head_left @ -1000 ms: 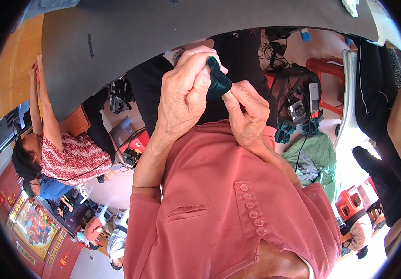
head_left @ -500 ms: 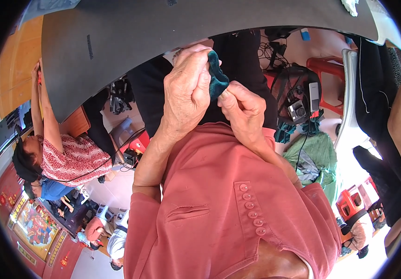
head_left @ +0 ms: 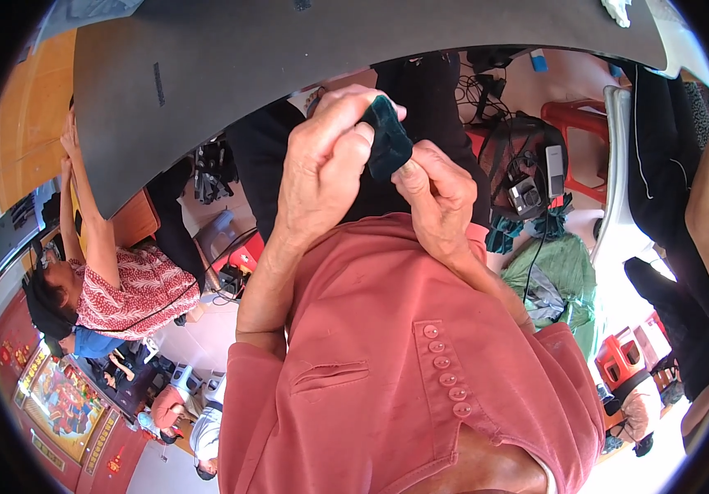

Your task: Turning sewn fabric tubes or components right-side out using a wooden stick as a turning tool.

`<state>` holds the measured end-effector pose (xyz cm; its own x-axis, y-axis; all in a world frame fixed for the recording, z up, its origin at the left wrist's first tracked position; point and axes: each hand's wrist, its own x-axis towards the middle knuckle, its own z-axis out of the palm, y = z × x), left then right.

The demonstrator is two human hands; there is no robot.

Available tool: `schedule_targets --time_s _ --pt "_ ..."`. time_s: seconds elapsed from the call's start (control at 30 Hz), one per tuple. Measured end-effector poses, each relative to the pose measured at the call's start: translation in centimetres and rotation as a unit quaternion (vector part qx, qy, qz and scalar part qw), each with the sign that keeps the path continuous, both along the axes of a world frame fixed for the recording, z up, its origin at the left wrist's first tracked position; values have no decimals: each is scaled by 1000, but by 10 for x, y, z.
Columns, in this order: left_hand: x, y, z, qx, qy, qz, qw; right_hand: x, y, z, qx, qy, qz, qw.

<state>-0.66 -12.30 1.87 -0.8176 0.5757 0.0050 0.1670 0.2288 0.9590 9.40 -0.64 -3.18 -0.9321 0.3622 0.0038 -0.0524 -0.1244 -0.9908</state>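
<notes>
Red wall panelling (head_left: 9, 329) curves along the far left, around a framed, colourful picture (head_left: 65, 399). Beside it, a co-worker in a red-and-white patterned top (head_left: 136, 296) and dark cap stretches both arms toward an orange-brown wooden surface (head_left: 33, 107). From where I stand, a dark grey counter (head_left: 231, 66) sweeps across from there toward the right, marked with a short black strip (head_left: 159, 85). Below its edge, a red object (head_left: 249, 251) is partly visible among black cables.

At the centre sits a person in a salmon-red shirt (head_left: 354, 329) with a slit on the chest and a row of round buttons. The left hand (head_left: 321, 169) has its fingers curled and its thumb pressed to a small, dark green, velvety cloth (head_left: 389, 144), grasping the upper part. This cloth is between the two hands, just off the counter's near edge and in front of dark trousers (head_left: 416, 86). The right hand (head_left: 437, 193) pinches the cloth's lower corner between thumb and bent forefinger, its other fingers folded in.

Farther right, a black bag (head_left: 502, 144) lies among cables with a camera-like device (head_left: 525, 196), near a red plastic stool (head_left: 581, 136). Below them slumps a green sack (head_left: 568, 267). At the far right, another co-worker's bare arm (head_left: 708, 218) shows beside dark clothing.
</notes>
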Motion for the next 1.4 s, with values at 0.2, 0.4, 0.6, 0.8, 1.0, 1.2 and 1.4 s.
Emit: schedule_targets --time_s 0.2,0.4,0.6,0.8,1.0,1.2,1.4 --pt "5 1 -1 37 61 53 996 1 -1 5 74 38 -73 994" --pt "11 5 -1 75 109 35 991 -6 3 7 158 91 -93 979" --pt "19 10 -1 78 39 55 995 -8 2 10 239 112 -108 959" --pt "17 10 4 59 -13 21 998 -11 0 8 249 91 -100 959" --pt "16 9 -6 69 -109 4 992 -8 -3 1 183 83 -75 977" --pt "11 2 -15 183 -203 46 961 -7 -2 -2 157 61 -38 985" --pt "5 -2 -13 129 -134 39 982 -7 -2 -2 161 62 -43 984"
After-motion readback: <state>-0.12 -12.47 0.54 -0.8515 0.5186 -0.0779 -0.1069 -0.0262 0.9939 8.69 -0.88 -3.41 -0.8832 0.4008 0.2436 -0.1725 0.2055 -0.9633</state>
